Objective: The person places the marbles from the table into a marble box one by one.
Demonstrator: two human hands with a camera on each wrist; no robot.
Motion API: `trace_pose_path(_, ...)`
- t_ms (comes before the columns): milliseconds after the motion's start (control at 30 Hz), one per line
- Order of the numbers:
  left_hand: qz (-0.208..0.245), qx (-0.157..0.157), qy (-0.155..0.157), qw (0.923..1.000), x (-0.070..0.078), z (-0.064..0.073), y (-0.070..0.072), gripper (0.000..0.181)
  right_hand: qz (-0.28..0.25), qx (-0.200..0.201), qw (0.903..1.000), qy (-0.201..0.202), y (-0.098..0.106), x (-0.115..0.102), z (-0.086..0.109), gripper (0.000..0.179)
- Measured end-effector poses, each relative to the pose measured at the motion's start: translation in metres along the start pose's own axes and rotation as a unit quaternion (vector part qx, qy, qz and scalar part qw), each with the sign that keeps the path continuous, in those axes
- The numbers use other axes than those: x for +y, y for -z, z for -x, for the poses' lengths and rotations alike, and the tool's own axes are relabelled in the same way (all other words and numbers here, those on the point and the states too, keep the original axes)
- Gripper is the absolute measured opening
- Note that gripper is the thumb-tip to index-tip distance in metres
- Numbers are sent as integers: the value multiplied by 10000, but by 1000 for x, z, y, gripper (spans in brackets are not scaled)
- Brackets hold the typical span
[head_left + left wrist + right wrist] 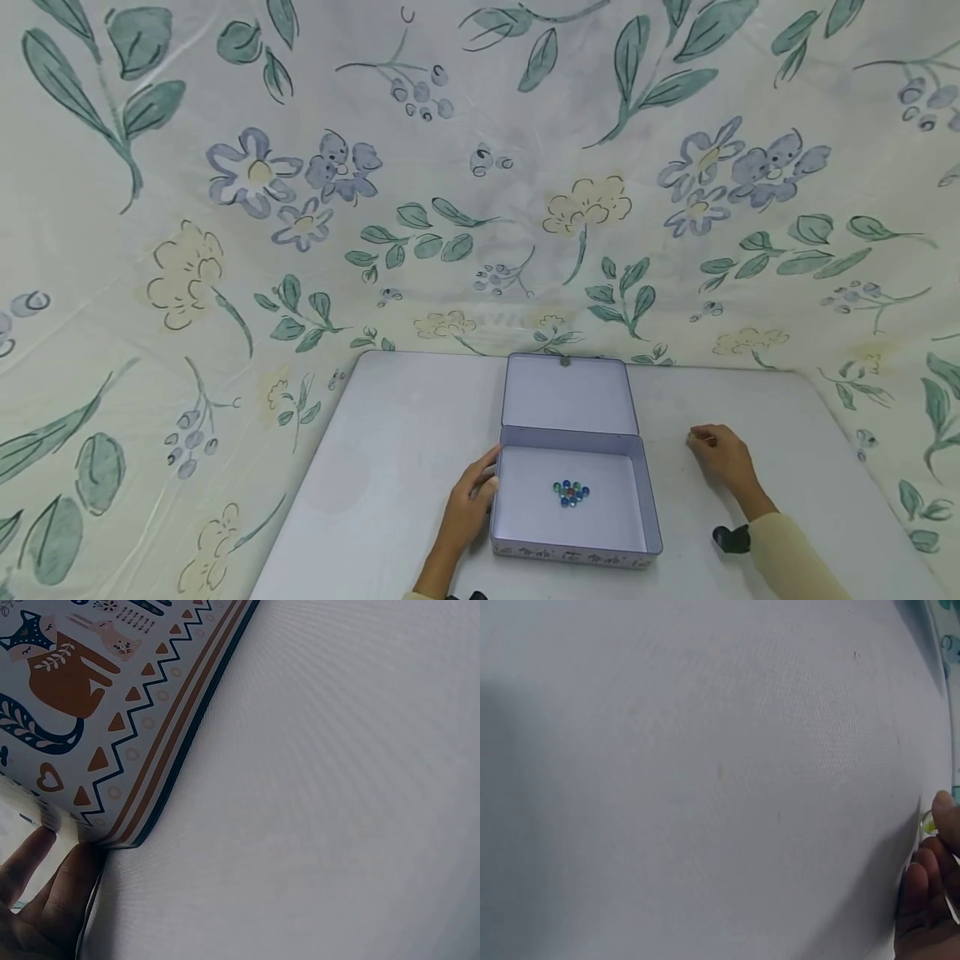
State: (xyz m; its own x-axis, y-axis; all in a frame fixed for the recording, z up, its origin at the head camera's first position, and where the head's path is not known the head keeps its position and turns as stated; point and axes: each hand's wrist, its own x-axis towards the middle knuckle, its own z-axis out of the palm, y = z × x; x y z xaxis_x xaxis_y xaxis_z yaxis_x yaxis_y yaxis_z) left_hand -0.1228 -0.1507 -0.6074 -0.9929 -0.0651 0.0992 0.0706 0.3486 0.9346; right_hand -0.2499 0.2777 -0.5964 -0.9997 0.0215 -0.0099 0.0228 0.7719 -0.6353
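A shallow metal tin box (573, 559) stands on the table with its hinged lid (568, 392) laid back. Inside it, several blue, green, clear and reddish glass marbles (571, 492) lie clustered near the middle. My left hand (467, 510) rests against the box's left wall, fingers extended along it and thumb near the rim. In the left wrist view, fingers (71, 889) touch the patterned tin (112, 712) near its corner. Right of the box, my right hand (723, 458) is low over the table, pinching a clear marble with yellow-green inside (929, 823) between thumb and fingertips.
The white table (405, 425) extends to both sides of the box. Behind it and along its sides hangs a floral cloth (480, 208). A dark wrist camera (731, 539) sits by the right sleeve (791, 554).
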Motion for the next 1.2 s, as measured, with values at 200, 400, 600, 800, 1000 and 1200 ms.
trace_pose_path(200, -21, 39, -77, 10000, 0, 0, -1, 44, 31, 241, 9996, 167, -4, -3, 1, 26)
trace_pose_path(400, -98, 36, -52, 9999, 1, 0, 0, 44, 86, 329, 9993, 128, -5, -5, 1, 24)
trace_pose_path(600, -62, 20, -83, 9999, 0, 1, 0, 44, 97, 364, 9993, 30, -7, -4, 3, 23)
trace_pose_path(800, -26, 44, -81, 10000, -1, 0, 0, 44, 9, 409, 9992, -41, -6, -4, 4, 24)
trace_pose_path(1000, -64, 57, -77, 9999, -1, 0, 0, 44, -45, 336, 9992, -228, -5, -4, 6, 26)
trace_pose_path(1200, -47, 36, 23, 10000, 2, 2, 1, 44, -78, 231, 9994, -260, -5, -5, 9, 27)
